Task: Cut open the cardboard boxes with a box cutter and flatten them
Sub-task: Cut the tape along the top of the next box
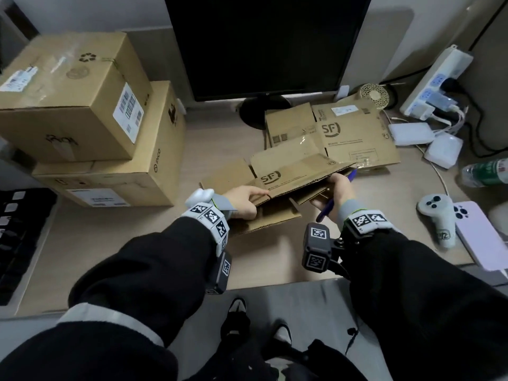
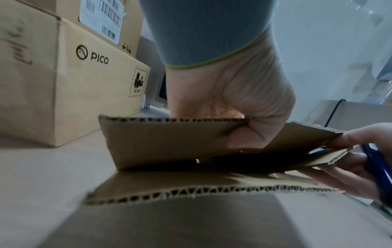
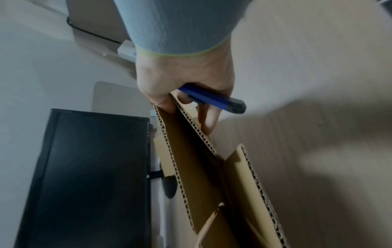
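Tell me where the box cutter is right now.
The blue box cutter is in the right hand, right of center in the head view, pressed against the cut SF box.

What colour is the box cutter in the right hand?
Blue with a dark end: box cutter, clearest in the right wrist view.

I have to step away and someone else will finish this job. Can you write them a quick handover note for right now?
Left hand: grips the left end of the SF box, held over the desk.
Right hand: grips the right end, with the blue cutter in the same grip.
Done: that box is cut open and nearly collapsed; another flat box lies by the monitor.
Left: press it flat, then do the two stacked boxes, which look uncut.
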A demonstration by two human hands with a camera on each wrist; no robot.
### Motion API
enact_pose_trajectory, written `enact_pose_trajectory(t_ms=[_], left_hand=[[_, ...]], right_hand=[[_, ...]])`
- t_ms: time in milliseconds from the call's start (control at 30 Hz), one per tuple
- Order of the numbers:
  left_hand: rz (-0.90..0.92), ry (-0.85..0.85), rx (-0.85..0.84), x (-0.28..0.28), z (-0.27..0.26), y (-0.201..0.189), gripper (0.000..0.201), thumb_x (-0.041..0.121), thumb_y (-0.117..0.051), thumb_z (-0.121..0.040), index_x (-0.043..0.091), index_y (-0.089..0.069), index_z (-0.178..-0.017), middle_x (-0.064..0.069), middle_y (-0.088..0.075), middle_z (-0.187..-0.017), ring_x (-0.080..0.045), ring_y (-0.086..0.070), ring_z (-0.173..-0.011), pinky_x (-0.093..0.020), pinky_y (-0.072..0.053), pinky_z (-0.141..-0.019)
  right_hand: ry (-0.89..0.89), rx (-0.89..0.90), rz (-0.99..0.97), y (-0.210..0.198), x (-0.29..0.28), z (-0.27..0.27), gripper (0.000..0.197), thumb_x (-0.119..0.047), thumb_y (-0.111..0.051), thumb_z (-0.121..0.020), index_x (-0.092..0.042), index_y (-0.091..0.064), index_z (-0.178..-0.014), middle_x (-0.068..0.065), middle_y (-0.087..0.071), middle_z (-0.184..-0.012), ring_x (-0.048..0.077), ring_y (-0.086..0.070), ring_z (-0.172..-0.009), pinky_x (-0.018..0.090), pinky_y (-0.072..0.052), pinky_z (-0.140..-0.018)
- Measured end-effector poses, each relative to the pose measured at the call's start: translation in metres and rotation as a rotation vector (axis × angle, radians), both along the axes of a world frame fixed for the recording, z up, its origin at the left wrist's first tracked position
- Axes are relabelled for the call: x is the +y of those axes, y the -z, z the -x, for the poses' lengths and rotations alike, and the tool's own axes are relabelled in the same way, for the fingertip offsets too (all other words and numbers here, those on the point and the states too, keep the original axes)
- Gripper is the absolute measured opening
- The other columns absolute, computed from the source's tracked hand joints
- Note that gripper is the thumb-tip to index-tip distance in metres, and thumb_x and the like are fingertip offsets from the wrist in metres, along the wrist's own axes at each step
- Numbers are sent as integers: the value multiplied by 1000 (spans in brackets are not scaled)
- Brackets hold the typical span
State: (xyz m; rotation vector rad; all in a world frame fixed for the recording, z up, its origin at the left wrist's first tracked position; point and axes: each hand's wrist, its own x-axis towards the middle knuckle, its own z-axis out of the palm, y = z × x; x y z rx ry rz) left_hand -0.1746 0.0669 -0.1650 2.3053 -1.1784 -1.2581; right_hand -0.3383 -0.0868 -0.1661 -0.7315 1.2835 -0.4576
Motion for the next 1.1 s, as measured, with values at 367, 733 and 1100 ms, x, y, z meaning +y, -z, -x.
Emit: enact_pose_trajectory(t_ms=[367,733,1100], left_hand=[[-181,192,-246,5,29,70,90,49,-74,-71,39,-27,-148,1,2,-161,-31,4,-147,-53,-5,-116],[-114,-78,-347,-4,-34,48,60,46,-52,-91,24,-38,-144,-13,-29,-149,-36,-26,-135,-42,-25,-110],[63,-470,-240,-29,-96,20,99,58,-60,-84,22,0,-154,-6,6,-160,-39,-10,-144,-52,-14,-116]], right_hand=[[-103,-74,-194,45,21,43,19,-18,-63,-88,-13,-66,-70,-4,-64,-52,6,-52,-40,17,-51,-51],[9,-59,-137,45,10,40,25,-11,-51,-93,-17,-42,-70,-10,-37,-35,1,-37,-36,11,-23,-30],[175,-201,-51,-6,-28,8,27,-14,-44,-100,-17,-39,-74,-10,-41,-35,1,-36,-30,11,-20,-28]])
